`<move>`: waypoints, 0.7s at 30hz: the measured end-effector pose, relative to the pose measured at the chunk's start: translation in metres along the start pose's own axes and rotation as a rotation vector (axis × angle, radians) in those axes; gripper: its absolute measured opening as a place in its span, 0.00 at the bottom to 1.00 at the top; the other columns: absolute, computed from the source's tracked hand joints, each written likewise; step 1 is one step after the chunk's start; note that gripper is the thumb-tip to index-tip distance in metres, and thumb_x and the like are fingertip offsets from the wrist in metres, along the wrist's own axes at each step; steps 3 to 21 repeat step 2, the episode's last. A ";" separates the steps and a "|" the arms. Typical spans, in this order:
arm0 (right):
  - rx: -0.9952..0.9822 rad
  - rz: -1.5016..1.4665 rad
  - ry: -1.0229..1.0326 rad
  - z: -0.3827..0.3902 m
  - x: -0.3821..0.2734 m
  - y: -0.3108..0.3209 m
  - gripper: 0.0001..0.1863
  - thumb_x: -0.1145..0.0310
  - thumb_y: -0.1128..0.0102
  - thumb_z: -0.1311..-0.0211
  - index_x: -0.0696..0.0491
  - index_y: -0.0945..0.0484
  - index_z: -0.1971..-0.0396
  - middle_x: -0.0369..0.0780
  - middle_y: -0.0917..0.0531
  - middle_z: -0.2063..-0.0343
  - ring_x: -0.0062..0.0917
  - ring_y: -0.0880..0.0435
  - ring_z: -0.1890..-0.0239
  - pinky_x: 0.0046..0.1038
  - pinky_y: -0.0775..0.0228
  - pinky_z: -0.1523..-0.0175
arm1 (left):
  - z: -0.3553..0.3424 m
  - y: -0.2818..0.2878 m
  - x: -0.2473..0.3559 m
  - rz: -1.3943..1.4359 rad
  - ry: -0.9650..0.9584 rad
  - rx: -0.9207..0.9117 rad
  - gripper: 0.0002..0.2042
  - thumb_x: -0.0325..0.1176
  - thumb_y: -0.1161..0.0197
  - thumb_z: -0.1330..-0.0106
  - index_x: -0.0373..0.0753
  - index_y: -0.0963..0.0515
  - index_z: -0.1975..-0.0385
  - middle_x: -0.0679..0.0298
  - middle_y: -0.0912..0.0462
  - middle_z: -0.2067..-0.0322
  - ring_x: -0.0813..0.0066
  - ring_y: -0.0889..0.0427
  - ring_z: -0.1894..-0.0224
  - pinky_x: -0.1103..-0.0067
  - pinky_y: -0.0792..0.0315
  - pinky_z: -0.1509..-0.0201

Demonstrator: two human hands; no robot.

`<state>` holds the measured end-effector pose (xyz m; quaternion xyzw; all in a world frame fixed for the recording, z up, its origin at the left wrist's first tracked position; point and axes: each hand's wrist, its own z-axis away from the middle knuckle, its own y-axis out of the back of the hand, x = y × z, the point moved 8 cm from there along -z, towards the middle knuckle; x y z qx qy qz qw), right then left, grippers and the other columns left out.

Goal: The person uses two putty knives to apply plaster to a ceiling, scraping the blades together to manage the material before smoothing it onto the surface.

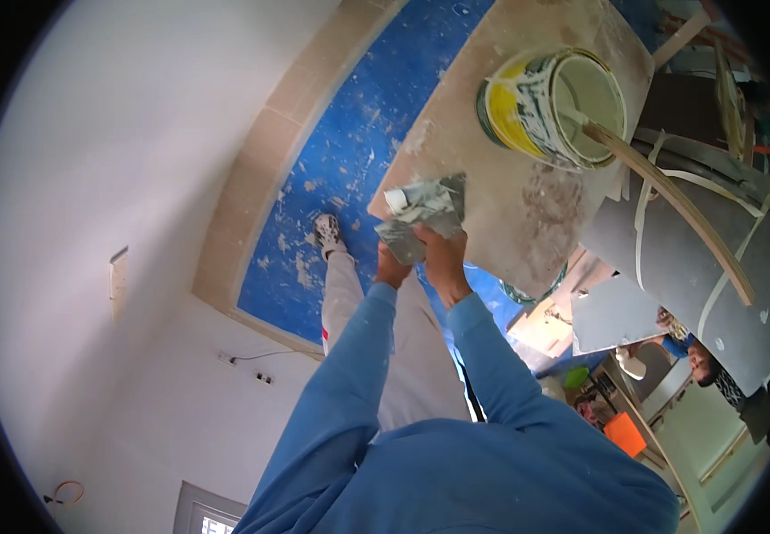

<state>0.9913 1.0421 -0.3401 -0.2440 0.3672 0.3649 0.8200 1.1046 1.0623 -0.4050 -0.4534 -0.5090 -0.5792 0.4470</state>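
Observation:
My left hand (391, 267) and my right hand (445, 262) are close together in front of me, fingers closed. Between them is a grey flat putty knife blade (408, 238), gripped at its lower edge, with my right thumb lying on its face. A second dark blade (454, 196) overlaps it just beyond, toward the right. White putty (419, 198) is smeared over both blades. The tools' handles are hidden by my hands. Farther right a yellow, white and green bucket (520, 100), streaked with putty, stands on a dusty board (500, 209); a long wooden stick (669, 191) leans out of it.
Putty-spotted blue sheeting (331, 160) covers the floor along a white wall (136, 116). Grey stacked panels (696, 231) with pale straps stand at the right. Another person (701, 360) is beyond them, near an orange object (625, 435). A second bucket (527, 292) shows partly below the board.

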 end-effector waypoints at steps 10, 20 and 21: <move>0.019 -0.026 0.012 0.011 -0.004 0.012 0.18 0.79 0.36 0.46 0.59 0.23 0.53 0.41 0.18 0.60 0.27 0.17 0.61 0.29 0.21 0.55 | 0.007 -0.005 -0.004 0.094 0.063 0.011 0.19 0.27 0.33 0.44 0.36 0.22 0.50 0.57 0.17 0.53 0.70 0.19 0.50 0.73 0.28 0.44; 0.019 -0.026 0.012 0.011 -0.004 0.012 0.18 0.79 0.36 0.46 0.59 0.23 0.53 0.41 0.18 0.60 0.27 0.17 0.61 0.29 0.21 0.55 | 0.007 -0.005 -0.004 0.094 0.063 0.011 0.19 0.27 0.33 0.44 0.36 0.22 0.50 0.57 0.17 0.53 0.70 0.19 0.50 0.73 0.28 0.44; 0.019 -0.026 0.012 0.011 -0.004 0.012 0.18 0.79 0.36 0.46 0.59 0.23 0.53 0.41 0.18 0.60 0.27 0.17 0.61 0.29 0.21 0.55 | 0.007 -0.005 -0.004 0.094 0.063 0.011 0.19 0.27 0.33 0.44 0.36 0.22 0.50 0.57 0.17 0.53 0.70 0.19 0.50 0.73 0.28 0.44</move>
